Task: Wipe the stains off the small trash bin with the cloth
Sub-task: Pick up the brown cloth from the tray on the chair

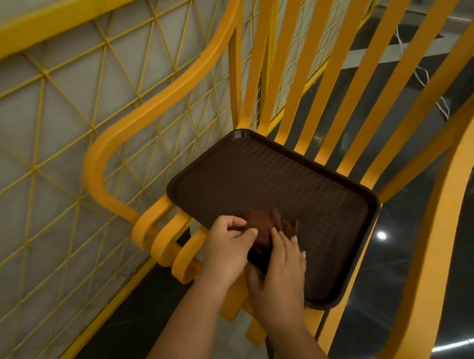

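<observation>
Both hands meet over the near corner of the tray [303, 178]. The left hand [228, 250] curls its fingers onto a brown cloth [267, 226], pinching its near edge; the right hand [281, 280] lies flatter, fingers spread against the cloth's right side, its grip hard to tell through blur. The cloth is crumpled and soft, lying on the tray just beyond the fingertips. The tray is dark brown plastic, rectangular, rounded at the corners, with a fine waffle texture. It rests on a yellow slatted chair [160, 240]. Left of the tray stands a yellow wire-mesh panel [49, 126]; right of it, glossy dark floor [441, 245].
</observation>
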